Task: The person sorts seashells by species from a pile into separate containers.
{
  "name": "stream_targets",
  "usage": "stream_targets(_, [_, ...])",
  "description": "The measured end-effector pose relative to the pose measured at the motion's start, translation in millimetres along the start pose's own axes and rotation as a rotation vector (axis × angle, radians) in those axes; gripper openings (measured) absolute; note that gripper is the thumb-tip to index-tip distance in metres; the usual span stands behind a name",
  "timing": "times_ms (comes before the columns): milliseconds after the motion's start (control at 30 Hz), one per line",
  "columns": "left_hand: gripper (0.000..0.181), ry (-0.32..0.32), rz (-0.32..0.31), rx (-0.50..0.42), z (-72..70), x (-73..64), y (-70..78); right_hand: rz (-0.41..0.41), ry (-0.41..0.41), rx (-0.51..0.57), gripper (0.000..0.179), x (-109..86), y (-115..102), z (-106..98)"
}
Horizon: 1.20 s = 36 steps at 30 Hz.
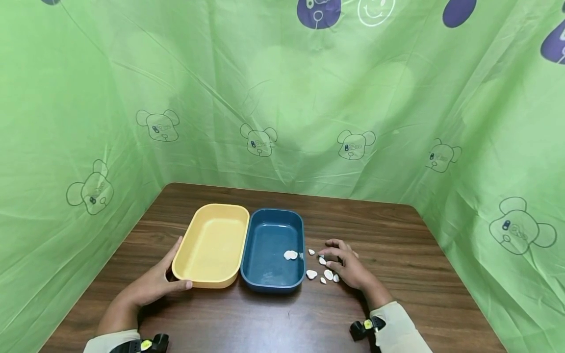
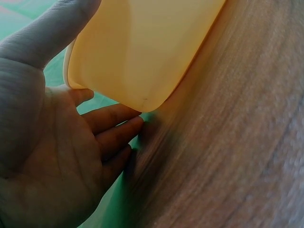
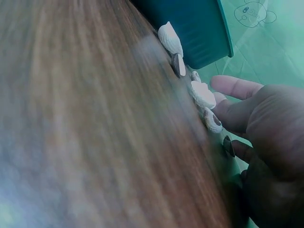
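At the left, my left hand (image 1: 152, 284) spans the near-left corner of a yellow tray (image 1: 211, 283), thumb along the front wall and fingers against the left side. The left wrist view shows its fingers mostly straight, by the tray's wall (image 2: 147, 42). My right hand (image 1: 348, 267) hovers low over several white seashells, fingers slightly bent, fingertips right at a shell (image 1: 322, 261). In the right wrist view a ribbed shell (image 3: 213, 121) lies beside the fingers. Between the hands stands a blue tray (image 1: 265, 274), with white shells (image 1: 290, 255) on its floor.
The two trays stand side by side on a brown wooden table (image 1: 247, 323). Loose shells, one (image 1: 311, 274) near the blue tray's right wall, are scattered beside it. A green printed curtain (image 1: 282, 98) encloses the table's back and sides.
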<state>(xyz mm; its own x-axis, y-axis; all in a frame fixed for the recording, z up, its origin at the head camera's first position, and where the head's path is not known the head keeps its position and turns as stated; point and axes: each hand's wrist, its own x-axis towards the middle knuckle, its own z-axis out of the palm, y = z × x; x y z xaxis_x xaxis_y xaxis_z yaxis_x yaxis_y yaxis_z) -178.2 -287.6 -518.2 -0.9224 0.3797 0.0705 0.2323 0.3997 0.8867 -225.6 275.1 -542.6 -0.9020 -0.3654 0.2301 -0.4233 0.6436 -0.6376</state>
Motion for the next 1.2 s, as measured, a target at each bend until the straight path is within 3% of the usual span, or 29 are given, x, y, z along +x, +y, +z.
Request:
stream_targets(467, [0.129,0.003,-0.005,0.008,0.3,0.5,1.1,0.022,-0.027,-0.036,0.033,-0.6,-3.8,0.6])
stream_targets(700, [0.128,0.001,0.021,-0.021,0.2,-0.5,-0.2,0.038,-0.032,-0.026,0.03,0.0,-3.7,-0.2])
stream_targets(933, [0.128,0.007,0.043,-0.024,0.2,-1.1,-2.2,0.026,0.021,0.03,0.025,-0.5,-2.6,1.8])
stream_targets(1200, [0.128,0.006,0.042,-0.018,0.4,-1.0,-4.6,0.075,0.11,0.167,0.014,-0.4,-1.4,2.6])
